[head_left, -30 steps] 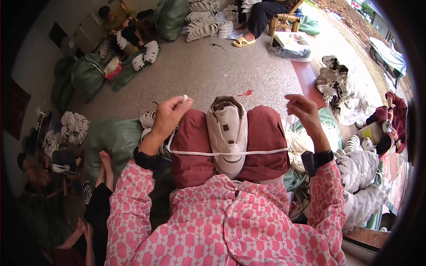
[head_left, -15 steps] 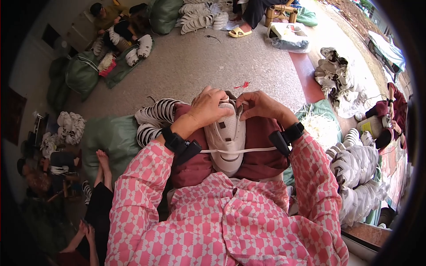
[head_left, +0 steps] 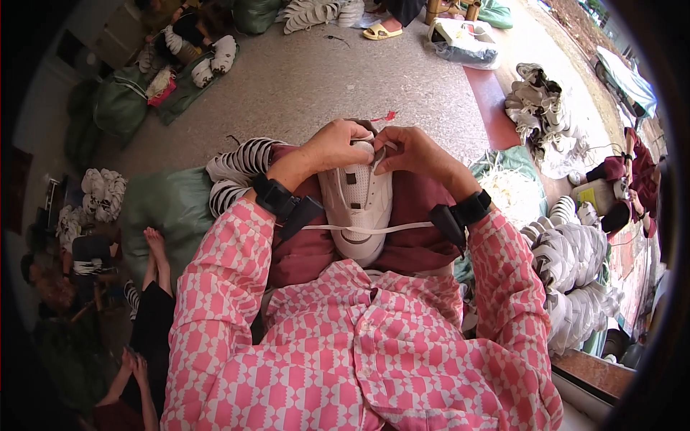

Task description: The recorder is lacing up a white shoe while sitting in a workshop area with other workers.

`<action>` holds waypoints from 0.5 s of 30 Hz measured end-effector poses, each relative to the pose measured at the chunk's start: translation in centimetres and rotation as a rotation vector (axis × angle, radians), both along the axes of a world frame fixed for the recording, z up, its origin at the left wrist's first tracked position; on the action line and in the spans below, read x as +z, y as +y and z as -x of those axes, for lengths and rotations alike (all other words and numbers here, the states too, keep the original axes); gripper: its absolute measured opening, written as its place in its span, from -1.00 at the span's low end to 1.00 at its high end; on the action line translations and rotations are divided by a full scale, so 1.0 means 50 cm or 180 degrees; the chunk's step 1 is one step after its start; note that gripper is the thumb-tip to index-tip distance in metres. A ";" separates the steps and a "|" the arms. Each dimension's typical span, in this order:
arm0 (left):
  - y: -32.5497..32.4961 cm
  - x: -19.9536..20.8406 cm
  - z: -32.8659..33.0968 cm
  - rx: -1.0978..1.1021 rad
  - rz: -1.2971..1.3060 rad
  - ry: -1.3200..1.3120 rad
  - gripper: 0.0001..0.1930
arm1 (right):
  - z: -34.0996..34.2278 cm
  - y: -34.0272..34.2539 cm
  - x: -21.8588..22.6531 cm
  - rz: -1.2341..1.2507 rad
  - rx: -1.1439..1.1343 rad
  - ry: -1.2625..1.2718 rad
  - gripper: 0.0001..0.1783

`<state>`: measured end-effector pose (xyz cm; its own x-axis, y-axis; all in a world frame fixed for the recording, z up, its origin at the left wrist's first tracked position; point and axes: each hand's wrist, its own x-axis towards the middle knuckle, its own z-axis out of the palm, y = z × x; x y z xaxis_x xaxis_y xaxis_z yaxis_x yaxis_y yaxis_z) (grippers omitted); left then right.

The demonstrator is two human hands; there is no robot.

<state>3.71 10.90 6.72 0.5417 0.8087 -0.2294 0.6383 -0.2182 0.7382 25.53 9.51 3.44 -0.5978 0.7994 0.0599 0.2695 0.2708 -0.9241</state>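
A white sneaker (head_left: 355,205) lies across my lap, its toe pointing toward me, with small holes in its tongue and dark patches on it. My left hand (head_left: 335,152) grips its far opening from the left, thumb over the tongue and fingers curled at the collar. Opposite it, my right hand (head_left: 408,152) pinches at the eyelet edge, thumb and forefinger bent together; a small whitish bit shows between them, too small to name surely. A flat white lace-like band (head_left: 392,230) stretches over the toe between the black devices on my wrists.
Striped white shoe pieces (head_left: 241,161) and a green sack (head_left: 162,212) lie to my left. Stacked white shoe parts (head_left: 571,258) stand at right, below a shoe pile (head_left: 537,104). Other people sit around; bare feet (head_left: 157,248) show at left.
The whole view has shifted slightly. My right hand's fingertips have come closer to my left thumb over the shoe opening, and more of the tongue shows below them.
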 end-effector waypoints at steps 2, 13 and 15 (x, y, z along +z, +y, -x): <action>0.000 -0.012 0.019 -0.0088 0.0167 -0.0740 -0.62 | -0.003 -0.016 0.005 -0.0129 -0.0117 -0.0094 -0.64; -0.029 -0.057 0.020 0.0622 -0.0222 -0.1190 -0.49 | -0.015 -0.029 -0.002 -0.0028 -0.0339 -0.0279 -0.55; -0.036 -0.049 0.012 0.0708 -0.0271 -0.1009 -0.51 | -0.012 -0.044 0.010 0.0082 -0.0402 -0.0320 -0.55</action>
